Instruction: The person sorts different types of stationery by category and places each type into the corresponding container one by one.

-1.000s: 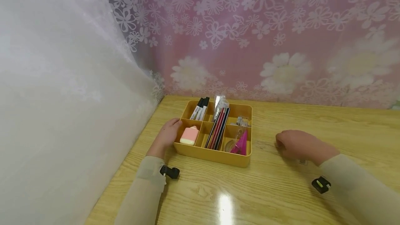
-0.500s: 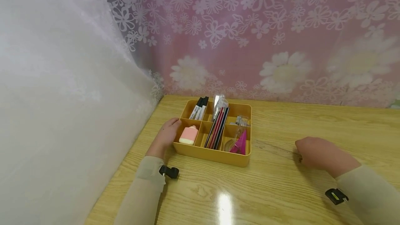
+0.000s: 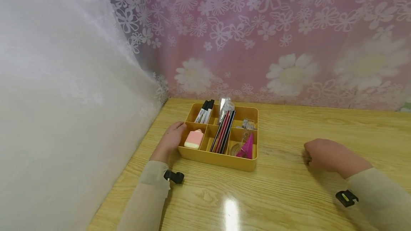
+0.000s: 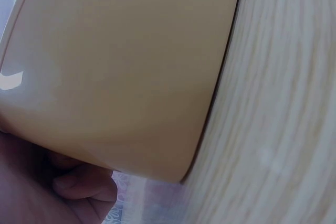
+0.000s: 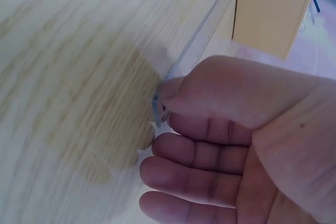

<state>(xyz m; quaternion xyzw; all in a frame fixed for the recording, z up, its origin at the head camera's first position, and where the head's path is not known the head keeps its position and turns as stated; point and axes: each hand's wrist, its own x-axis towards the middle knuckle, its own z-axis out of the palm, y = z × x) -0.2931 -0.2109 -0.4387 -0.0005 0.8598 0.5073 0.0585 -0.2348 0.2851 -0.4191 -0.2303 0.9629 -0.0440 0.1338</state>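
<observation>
In the head view, a yellow compartment tray (image 3: 218,159) stands on the wooden table. My left hand (image 3: 173,136) grips its left side near the rim; in the left wrist view, curled fingers (image 4: 86,187) lie against the tray's end wall. Off to the right, my right hand (image 3: 334,156) pinches the end of a clear ruler (image 5: 203,43) between thumb and forefinger, low over the table. The ruler runs toward the tray and is barely visible in the head view. Inside the tray lie a pink-and-cream bottle-shaped item (image 3: 194,139), pencils (image 3: 223,131) and black-capped markers (image 3: 204,112).
Other compartments hold a magenta triangular piece (image 3: 247,148), a clear protractor (image 3: 235,149), small clear items (image 3: 248,124) and a clear packaged item (image 3: 226,106). A white sheet (image 3: 80,99) hangs at the left. Behind the table is a flowered pink curtain (image 3: 231,56).
My right hand has moved right, away from the tray, with the clear ruler, then stayed nearly still over the last half second. The left hand and tray have stayed put.
</observation>
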